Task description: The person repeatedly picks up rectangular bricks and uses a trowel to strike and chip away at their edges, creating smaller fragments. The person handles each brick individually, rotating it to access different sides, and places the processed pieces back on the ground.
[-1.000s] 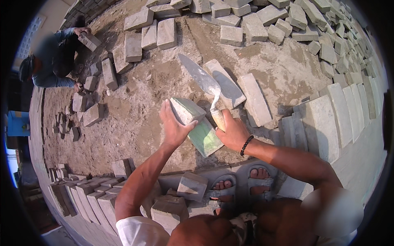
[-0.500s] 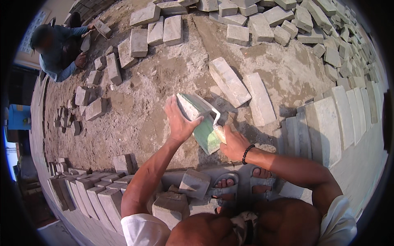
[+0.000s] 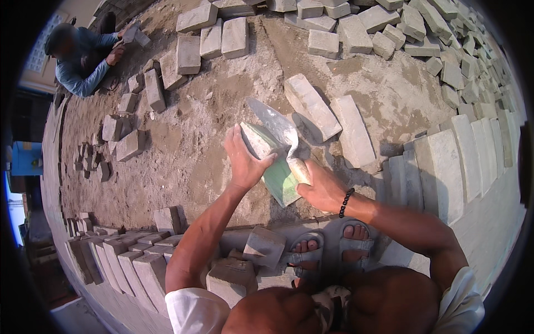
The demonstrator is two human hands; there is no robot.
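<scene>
My left hand (image 3: 245, 160) is closed on a brick (image 3: 281, 183) with a pale rough top and a greenish long side, held tilted above the ground. The thumb lies over the near end of its top and the fingers are along its left side. In my right hand (image 3: 324, 188) is a pointed trowel (image 3: 276, 121), gripped by its wooden handle. Its metal blade points up and left, beside the brick's far right edge. Two grey bricks, a left one (image 3: 313, 108) and a right one (image 3: 352, 131), lie on the soil just beyond the trowel.
A heap of bricks (image 3: 411, 25) fills the far right. Set bricks (image 3: 445, 167) stand in a row at the right, another row (image 3: 128, 267) at the lower left. Loose bricks (image 3: 262, 247) lie by my sandalled feet. A co-worker (image 3: 83, 58) crouches at the far left, handling a brick.
My right hand has drawn the trowel slightly right, and its blade now shows its broad face above the brick. My left hand barely moved. The co-worker's hands have shifted up to their brick.
</scene>
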